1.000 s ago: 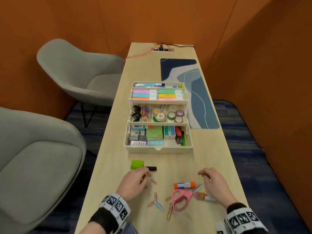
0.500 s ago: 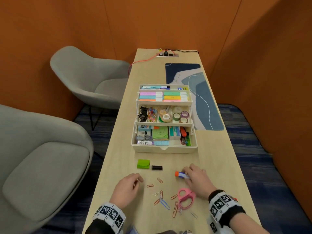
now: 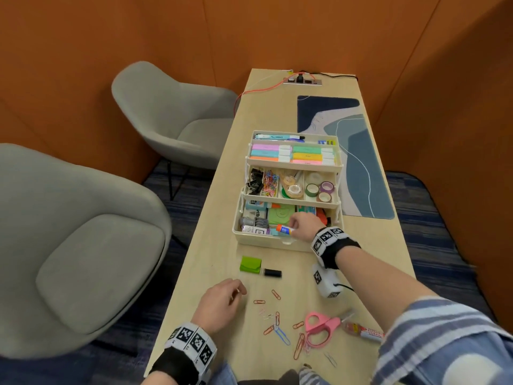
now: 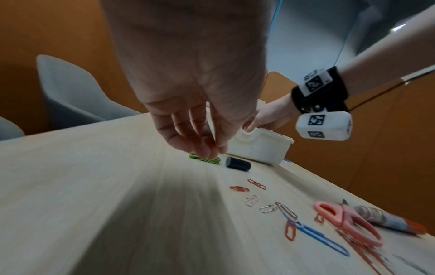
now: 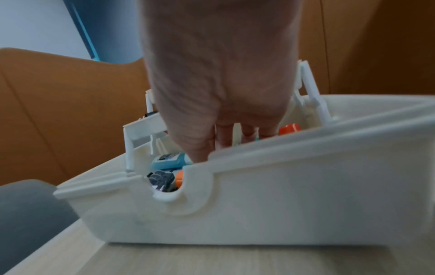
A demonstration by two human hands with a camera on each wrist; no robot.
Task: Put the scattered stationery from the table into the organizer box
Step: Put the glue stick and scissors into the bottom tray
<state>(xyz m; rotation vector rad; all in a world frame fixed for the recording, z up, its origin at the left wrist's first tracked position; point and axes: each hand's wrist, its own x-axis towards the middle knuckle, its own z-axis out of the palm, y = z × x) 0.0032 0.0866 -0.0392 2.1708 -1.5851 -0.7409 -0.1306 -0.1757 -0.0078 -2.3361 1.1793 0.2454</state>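
A white three-tier organizer box (image 3: 263,241) stands open mid-table. My right hand (image 3: 291,227) holds an orange-capped glue stick (image 3: 285,229) over the front of its bottom tray; in the right wrist view the fingers (image 5: 212,148) reach behind the box wall (image 5: 282,195). Near the table's front, my left hand (image 3: 236,291) has thumb and fingertips pinched (image 4: 214,150), apparently on a small paper clip. On the table lie a green sticky-note pad (image 3: 250,264), a black cap-like piece (image 3: 272,272), several paper clips (image 3: 274,323), pink scissors (image 3: 319,327) and a glue tube (image 3: 363,330).
Two grey chairs (image 3: 172,120) stand left of the narrow table. A blue mat (image 3: 358,162) lies behind and right of the box, and a power strip (image 3: 302,80) with cables sits at the far end. Orange walls close in around.
My right hand took the glue stick off the table and carried it forward over the box's bottom tray. My left hand stayed by the paper clips, fingers still pinched.
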